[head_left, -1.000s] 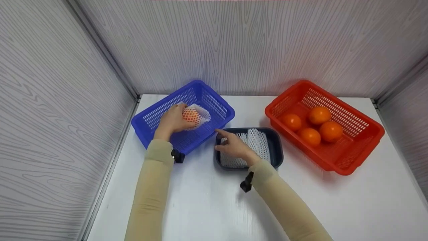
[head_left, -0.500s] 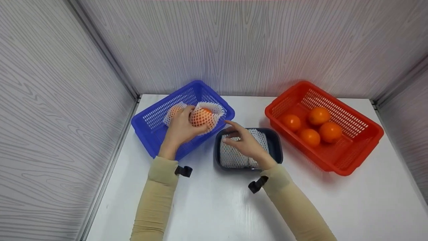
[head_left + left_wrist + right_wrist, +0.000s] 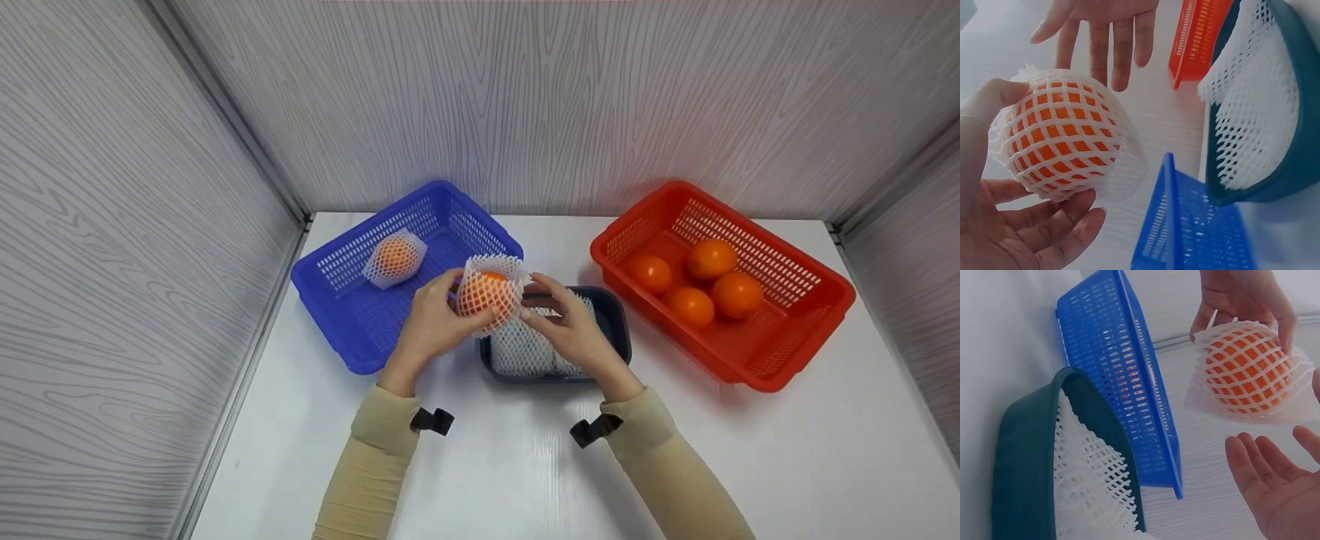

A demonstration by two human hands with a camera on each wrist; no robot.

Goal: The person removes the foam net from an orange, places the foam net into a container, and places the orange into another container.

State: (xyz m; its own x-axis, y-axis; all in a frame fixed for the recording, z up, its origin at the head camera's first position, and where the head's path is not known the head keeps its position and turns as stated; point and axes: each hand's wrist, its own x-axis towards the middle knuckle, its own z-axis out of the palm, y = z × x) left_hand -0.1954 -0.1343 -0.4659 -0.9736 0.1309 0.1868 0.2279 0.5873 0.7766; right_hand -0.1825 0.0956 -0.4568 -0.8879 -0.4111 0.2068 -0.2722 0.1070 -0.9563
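My left hand (image 3: 435, 322) holds an orange in a white foam net sleeve (image 3: 489, 300), above the gap between the blue basket and the dark tray. In the left wrist view, the thumb and fingers grip the netted orange (image 3: 1061, 135) from opposite sides. My right hand (image 3: 576, 334) is beside the sleeve's loose end with its fingers loosely bent. A small gap separates the right hand (image 3: 1280, 478) from the netted orange (image 3: 1249, 371) in the right wrist view. A second netted orange (image 3: 396, 257) lies in the blue basket (image 3: 367, 319).
Below the hands is a dark tray (image 3: 621, 322) with white foam net sleeves (image 3: 521, 352) in it. At the right, a red basket (image 3: 787, 349) contains several bare oranges (image 3: 739, 294). Grey wood-grain panels (image 3: 525, 112) close in the white table's back and sides.
My left hand has lifted the netted orange out of the blue basket and carried it right, toward me. My right hand has shifted slightly right, and the two hands are now close together.
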